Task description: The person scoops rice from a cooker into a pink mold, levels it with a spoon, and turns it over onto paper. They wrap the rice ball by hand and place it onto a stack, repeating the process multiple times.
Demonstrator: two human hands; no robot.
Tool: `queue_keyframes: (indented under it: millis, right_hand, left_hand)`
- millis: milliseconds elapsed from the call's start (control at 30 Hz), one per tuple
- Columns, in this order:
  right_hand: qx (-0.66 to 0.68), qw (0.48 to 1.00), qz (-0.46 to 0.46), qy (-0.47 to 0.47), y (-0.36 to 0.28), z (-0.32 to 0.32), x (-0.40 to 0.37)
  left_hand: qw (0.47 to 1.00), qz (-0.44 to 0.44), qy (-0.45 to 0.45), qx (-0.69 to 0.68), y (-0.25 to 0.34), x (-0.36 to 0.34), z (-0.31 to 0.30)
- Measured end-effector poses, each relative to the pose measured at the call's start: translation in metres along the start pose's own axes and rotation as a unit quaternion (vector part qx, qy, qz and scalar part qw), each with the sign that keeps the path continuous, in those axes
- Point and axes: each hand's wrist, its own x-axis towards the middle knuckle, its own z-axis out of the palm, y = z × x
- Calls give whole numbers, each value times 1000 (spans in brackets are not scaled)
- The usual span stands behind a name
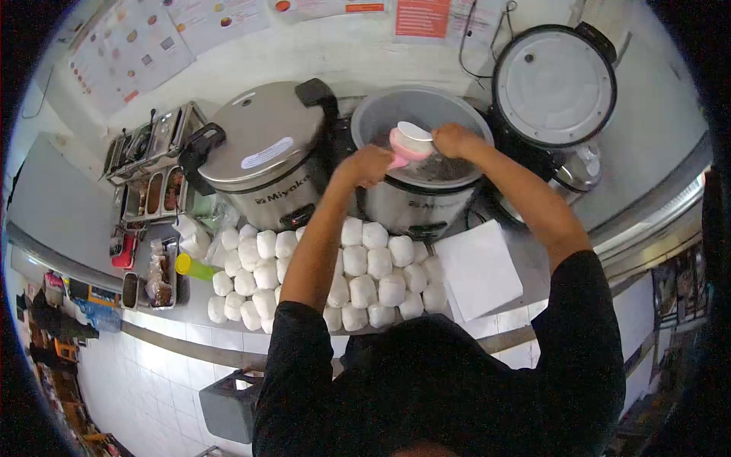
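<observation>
Both of my hands are over the open rice cooker, whose inner pot shows a dark, wet-looking inside. My left hand is closed on the handle of a pink scoop. My right hand grips a white rice paddle by its handle, and its oval blade lies over the pink scoop's bowl. Whitish stuff, perhaps rice, shows between the two tools. In front of the cooker, several white wrapped bundles sit in rows on the counter, partly hidden by my left arm.
Left of the pot stands a second, lidded cooker. A third cooker's raised lid is at the right. White paper sheets lie near the front edge. Metal food trays and a yellow-capped bottle are at the left.
</observation>
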Motion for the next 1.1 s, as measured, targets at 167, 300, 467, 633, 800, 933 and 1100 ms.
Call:
queue_keyframes:
  millis: [167, 300, 467, 633, 800, 933, 1100]
  right_hand:
    - [-84, 993, 71, -35, 49, 34, -32]
    - [-47, 868, -12, 495, 36, 42, -62]
    - [881, 473, -12, 14, -92, 73, -205]
    - [950, 210, 211, 90, -103, 174, -303]
    - [471, 822, 235, 218, -35, 289, -348]
    - [139, 979, 57, 135, -25, 328, -357]
    - [292, 914, -3, 282, 19, 178, -304]
  left_hand:
    - [862, -209, 52, -459, 28, -40, -18]
    - [637, -333, 202, -665, 94, -80, -28]
    - [657, -298, 243, -648, 246, -51, -3]
    - [661, -278, 148, -682, 363, -7, 97]
    - [885, -234, 105, -389, 405, -5, 214]
    - [938, -150, 67, -304, 439, 8, 253]
    - [962, -146, 73, -219, 447, 19, 270]
